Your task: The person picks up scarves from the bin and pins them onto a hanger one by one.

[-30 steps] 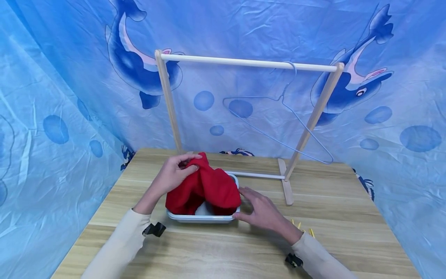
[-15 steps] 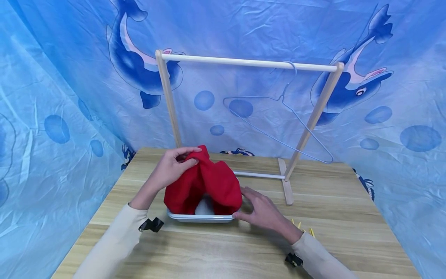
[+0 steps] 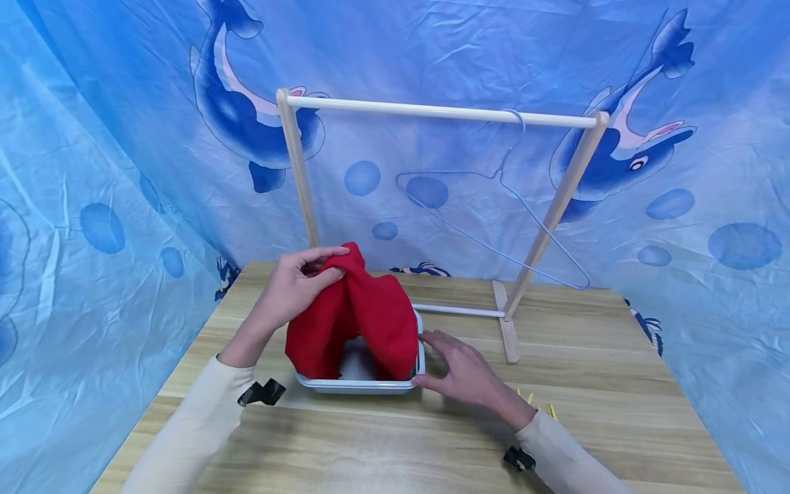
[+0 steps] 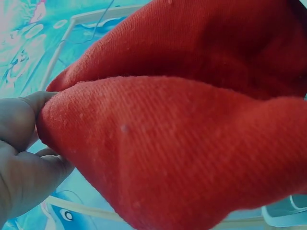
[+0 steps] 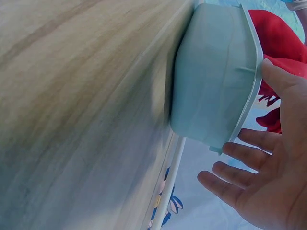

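A red knitted cloth (image 3: 385,315) hangs bunched over a pale blue plastic basin (image 3: 361,387), its lower folds inside. Fringe-like strands show on it in the right wrist view. My left hand (image 3: 295,285) pinches the top of the cloth between thumb and fingers and holds it up; in the left wrist view the cloth (image 4: 158,143) fills most of the picture. At the basin's right end is my right hand (image 3: 459,367), thumb at the near corner of the rim. In the right wrist view its fingers (image 5: 230,187) are spread and nearly straight beside the basin wall (image 5: 211,72).
Behind the basin stands a wooden rack (image 3: 441,111) with a white top bar. A thin blue wire hanger (image 3: 494,257) hangs toward its right side. Small yellow pieces (image 3: 551,412) lie by the right forearm on the wooden table (image 3: 345,453). A dolphin-print curtain (image 3: 382,41) surrounds the table.
My left hand has lifted the red cloth upward and a little to the left, baring more of the basin's inside. My right hand has stayed at the rim.
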A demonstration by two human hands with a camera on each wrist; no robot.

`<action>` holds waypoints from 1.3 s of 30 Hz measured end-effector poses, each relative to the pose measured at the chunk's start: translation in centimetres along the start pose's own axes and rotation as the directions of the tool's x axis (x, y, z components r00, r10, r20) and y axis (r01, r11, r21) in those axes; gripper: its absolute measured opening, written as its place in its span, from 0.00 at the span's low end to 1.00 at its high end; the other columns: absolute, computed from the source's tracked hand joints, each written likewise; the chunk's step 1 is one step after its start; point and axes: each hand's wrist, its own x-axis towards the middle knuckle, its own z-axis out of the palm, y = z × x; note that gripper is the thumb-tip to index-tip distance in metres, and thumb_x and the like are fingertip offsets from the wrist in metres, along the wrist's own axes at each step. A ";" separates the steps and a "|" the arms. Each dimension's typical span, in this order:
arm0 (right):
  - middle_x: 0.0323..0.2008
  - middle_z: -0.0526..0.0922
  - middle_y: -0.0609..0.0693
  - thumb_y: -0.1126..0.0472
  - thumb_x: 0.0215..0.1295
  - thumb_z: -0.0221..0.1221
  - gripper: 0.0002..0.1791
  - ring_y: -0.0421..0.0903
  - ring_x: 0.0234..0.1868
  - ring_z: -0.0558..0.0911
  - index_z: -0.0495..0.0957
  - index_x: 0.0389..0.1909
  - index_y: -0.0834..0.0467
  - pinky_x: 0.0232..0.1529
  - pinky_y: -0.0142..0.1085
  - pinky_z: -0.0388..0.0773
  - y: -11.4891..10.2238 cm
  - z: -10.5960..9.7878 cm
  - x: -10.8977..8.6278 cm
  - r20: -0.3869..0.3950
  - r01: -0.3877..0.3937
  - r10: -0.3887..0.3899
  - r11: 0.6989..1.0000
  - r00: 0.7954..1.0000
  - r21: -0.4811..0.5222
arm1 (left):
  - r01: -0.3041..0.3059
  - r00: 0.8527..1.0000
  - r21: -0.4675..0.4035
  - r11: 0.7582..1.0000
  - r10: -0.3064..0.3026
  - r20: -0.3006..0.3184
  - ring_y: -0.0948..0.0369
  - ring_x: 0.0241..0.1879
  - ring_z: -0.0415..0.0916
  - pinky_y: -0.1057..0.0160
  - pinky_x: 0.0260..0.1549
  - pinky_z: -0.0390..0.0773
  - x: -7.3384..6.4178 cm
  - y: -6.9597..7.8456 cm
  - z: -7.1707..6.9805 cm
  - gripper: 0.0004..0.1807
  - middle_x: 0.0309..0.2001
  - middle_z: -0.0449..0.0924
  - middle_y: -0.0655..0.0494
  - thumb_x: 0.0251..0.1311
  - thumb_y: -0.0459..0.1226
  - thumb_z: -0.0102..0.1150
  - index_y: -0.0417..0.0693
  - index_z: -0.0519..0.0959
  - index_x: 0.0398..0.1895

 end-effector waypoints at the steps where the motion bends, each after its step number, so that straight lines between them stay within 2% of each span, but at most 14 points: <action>1: 0.69 0.75 0.52 0.24 0.59 0.60 0.47 0.53 0.70 0.74 0.71 0.73 0.49 0.63 0.53 0.76 0.0 0.0 0.0 0.000 0.002 -0.002 1.000 1.000 -0.001 | -0.007 1.000 -0.002 1.000 0.007 -0.005 0.57 0.42 0.83 0.67 0.36 0.83 0.0 0.1 -0.1 0.19 0.52 0.85 0.48 0.68 0.34 0.64 0.51 0.83 0.61; 6: 0.69 0.76 0.53 0.26 0.59 0.62 0.46 0.53 0.69 0.74 0.72 0.72 0.50 0.63 0.52 0.75 -0.2 -0.2 0.1 0.008 0.004 -0.004 1.000 1.000 -0.003 | -0.029 0.999 -0.024 0.999 0.029 -0.016 0.60 0.43 0.83 0.67 0.37 0.83 0.1 0.9 -0.7 0.18 0.52 0.85 0.47 0.68 0.33 0.64 0.49 0.83 0.61; 10: 0.68 0.77 0.53 0.27 0.60 0.62 0.45 0.53 0.68 0.76 0.72 0.72 0.50 0.63 0.53 0.76 -0.2 -0.5 0.0 0.003 0.015 -0.015 1.000 1.000 -0.019 | -0.024 0.999 -0.017 1.000 0.023 -0.030 0.59 0.40 0.83 0.67 0.34 0.83 0.3 1.4 -1.0 0.18 0.50 0.86 0.47 0.67 0.34 0.64 0.49 0.84 0.60; 16: 0.66 0.78 0.52 0.33 0.62 0.64 0.41 0.53 0.67 0.77 0.74 0.70 0.53 0.64 0.52 0.75 -0.5 -2.2 -0.5 -0.043 0.055 -0.057 0.998 0.997 -0.042 | -0.035 0.998 -0.020 0.999 0.033 -0.055 0.60 0.38 0.83 0.67 0.32 0.82 0.6 2.2 -1.5 0.17 0.47 0.86 0.47 0.68 0.35 0.64 0.49 0.84 0.59; 23: 0.63 0.81 0.51 0.38 0.63 0.66 0.36 0.52 0.63 0.80 0.76 0.67 0.55 0.61 0.50 0.77 -1.3 -5.5 -0.9 -0.118 0.130 -0.140 0.988 0.983 -0.084 | -0.028 0.997 -0.056 0.998 0.024 -0.068 0.59 0.38 0.83 0.66 0.31 0.83 0.7 3.2 -2.1 0.17 0.42 0.86 0.55 0.68 0.36 0.64 0.48 0.84 0.59; 28: 0.60 0.83 0.52 0.42 0.62 0.68 0.35 0.52 0.61 0.82 0.77 0.66 0.55 0.59 0.51 0.79 -1.8 -8.2 -1.2 -0.165 0.159 -0.175 0.982 0.971 -0.101 | -0.026 0.997 -0.080 0.996 0.020 -0.078 0.59 0.37 0.82 0.66 0.30 0.83 0.7 3.9 -2.4 0.18 0.41 0.86 0.55 0.67 0.36 0.65 0.47 0.84 0.59; 33: 0.60 0.83 0.52 0.41 0.63 0.68 0.34 0.54 0.60 0.82 0.77 0.66 0.54 0.57 0.54 0.79 -2.5 -11.0 -1.3 -0.186 0.140 -0.161 0.983 0.969 -0.122 | -0.045 0.996 -0.088 0.995 0.037 -0.086 0.59 0.36 0.81 0.66 0.29 0.83 0.7 4.4 -2.5 0.18 0.40 0.86 0.54 0.67 0.35 0.65 0.46 0.84 0.59; 39: 0.61 0.83 0.54 0.43 0.64 0.68 0.34 0.55 0.60 0.82 0.77 0.66 0.56 0.57 0.55 0.80 -3.2 -14.6 -1.1 -0.212 0.103 -0.122 0.990 0.970 -0.098 | -0.056 0.994 -0.122 0.991 0.045 -0.098 0.59 0.34 0.80 0.67 0.30 0.83 0.7 4.9 -2.7 0.18 0.39 0.85 0.56 0.66 0.36 0.66 0.47 0.84 0.59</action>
